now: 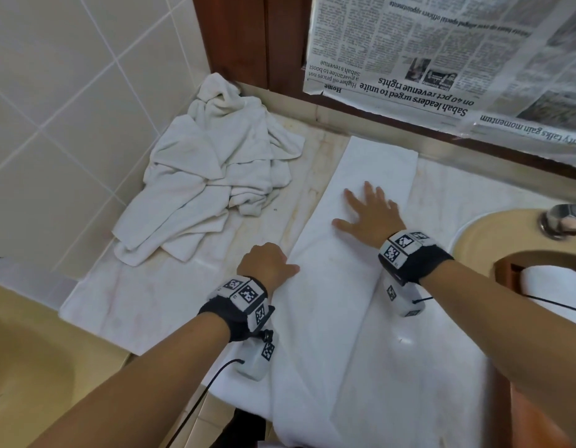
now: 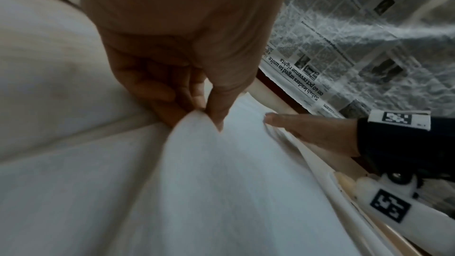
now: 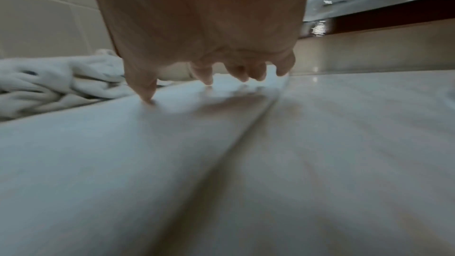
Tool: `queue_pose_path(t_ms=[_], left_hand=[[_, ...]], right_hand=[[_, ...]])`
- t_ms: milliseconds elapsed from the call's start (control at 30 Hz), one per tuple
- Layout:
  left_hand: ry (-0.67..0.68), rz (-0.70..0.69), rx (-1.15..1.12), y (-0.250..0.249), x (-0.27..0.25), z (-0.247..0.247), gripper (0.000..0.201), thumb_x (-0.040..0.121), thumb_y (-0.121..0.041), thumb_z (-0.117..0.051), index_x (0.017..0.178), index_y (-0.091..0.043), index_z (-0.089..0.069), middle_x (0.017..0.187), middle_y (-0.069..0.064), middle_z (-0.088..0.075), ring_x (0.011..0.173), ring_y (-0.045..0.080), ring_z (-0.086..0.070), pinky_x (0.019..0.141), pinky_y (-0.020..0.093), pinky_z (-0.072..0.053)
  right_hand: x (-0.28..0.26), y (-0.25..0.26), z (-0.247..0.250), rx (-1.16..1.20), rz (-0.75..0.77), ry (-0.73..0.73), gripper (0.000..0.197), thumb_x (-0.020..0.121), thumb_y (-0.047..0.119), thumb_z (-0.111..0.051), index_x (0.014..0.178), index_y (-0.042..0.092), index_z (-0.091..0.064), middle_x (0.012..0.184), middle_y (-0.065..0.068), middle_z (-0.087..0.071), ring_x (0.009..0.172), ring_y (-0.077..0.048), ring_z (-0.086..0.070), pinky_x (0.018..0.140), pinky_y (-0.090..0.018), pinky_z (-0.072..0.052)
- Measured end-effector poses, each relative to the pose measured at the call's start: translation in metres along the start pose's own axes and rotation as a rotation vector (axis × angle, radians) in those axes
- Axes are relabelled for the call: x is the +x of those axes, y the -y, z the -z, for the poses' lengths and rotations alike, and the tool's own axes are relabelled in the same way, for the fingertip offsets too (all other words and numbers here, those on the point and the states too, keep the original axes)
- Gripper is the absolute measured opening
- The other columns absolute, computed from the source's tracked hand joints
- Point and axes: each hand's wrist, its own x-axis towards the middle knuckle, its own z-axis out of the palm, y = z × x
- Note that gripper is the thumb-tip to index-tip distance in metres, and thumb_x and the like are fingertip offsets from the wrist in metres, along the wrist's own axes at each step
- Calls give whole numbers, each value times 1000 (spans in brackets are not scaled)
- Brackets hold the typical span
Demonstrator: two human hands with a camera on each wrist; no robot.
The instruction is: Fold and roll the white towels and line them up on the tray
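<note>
1. Folded towel (image 1: 354,253) lies lengthwise on the countertop (image 1: 170,305), far end near the back ledge, near end hanging over the front edge.
2. Right hand (image 1: 370,211) flat on the towel's far half; left hand (image 1: 267,265) at its left edge, nearer the person.
3. Crumpled towel pile (image 1: 215,169) left of it, in the wall corner.
4. Sink (image 1: 506,240) right of the towel; tap (image 1: 561,219) at its far rim.
5. Newspaper (image 1: 441,53) on the wall behind.

Marble counter (image 1: 170,305): folded towel (image 1: 361,253), crumpled towel pile (image 1: 215,169).
</note>
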Motion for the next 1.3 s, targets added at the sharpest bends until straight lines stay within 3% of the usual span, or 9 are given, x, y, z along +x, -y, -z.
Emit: queue_pose_path(t_ms=[100,267,533,800,1033,1133,1200,1300], left_hand=[[-32,-45,13,-17,10,3,31,85,-44,-63,87,-14,-64,98,5,-67,91,25,-62,75,30,-48],[-59,-100,-8,-42,28,7,28,91,-36,-57,100,-12,-67,105,6,-67,99,27,-61,84,33,-50],[-117,-80,-66,-45,47,1,26,91,-30,-57,87,-7,-67,92,6,-69,91,26,-62,77,32,-51],[-139,-55,-60,-39,35,-1,26,90,-39,-59,99,-14,-62,101,6,-65,96,27,-60,80,34,-49],[-76,-88,-157,-6,-1,-6,29,83,-39,-69,88,-11,-67,90,2,-68,93,20,-61,86,36,-51],[-48,-82,-212,8,-9,-9,22,82,-42,-70,76,-22,-61,86,-6,-64,96,17,-58,87,32,-49],[-23,-67,-208,15,-15,-10,26,80,-41,-72,67,-26,-55,80,-8,-61,87,14,-58,77,26,-47],[61,-72,-145,25,-30,-14,44,78,-34,-73,51,-20,-41,55,-4,-48,59,17,-51,58,27,-40]], right_hand=[[14,24,-1,-45,152,68,76,91,71,-24,152,36,3,161,-4,16,148,-30,7,115,-52,-16],[40,19,8,-67,31,139,83,87,77,-22,151,36,14,158,5,25,147,-29,14,116,-56,-11],[53,16,13,-42,-13,153,92,85,78,-23,150,29,20,156,3,30,146,-31,17,116,-55,-9],[50,16,15,-19,-22,155,91,86,78,-26,151,31,17,157,4,28,147,-31,17,116,-54,-8],[8,27,14,169,42,65,75,96,50,-44,153,17,-7,161,-4,10,148,-29,3,116,-49,-22],[-34,26,-16,178,121,65,73,96,53,-40,153,20,-8,161,-5,11,148,-28,4,116,-47,-19],[-54,23,-37,127,122,87,74,96,59,-33,154,27,0,161,-2,16,148,-26,10,117,-48,-12],[-63,16,-51,97,103,78,72,96,62,-26,153,34,9,159,4,24,147,-21,17,118,-47,-1]])
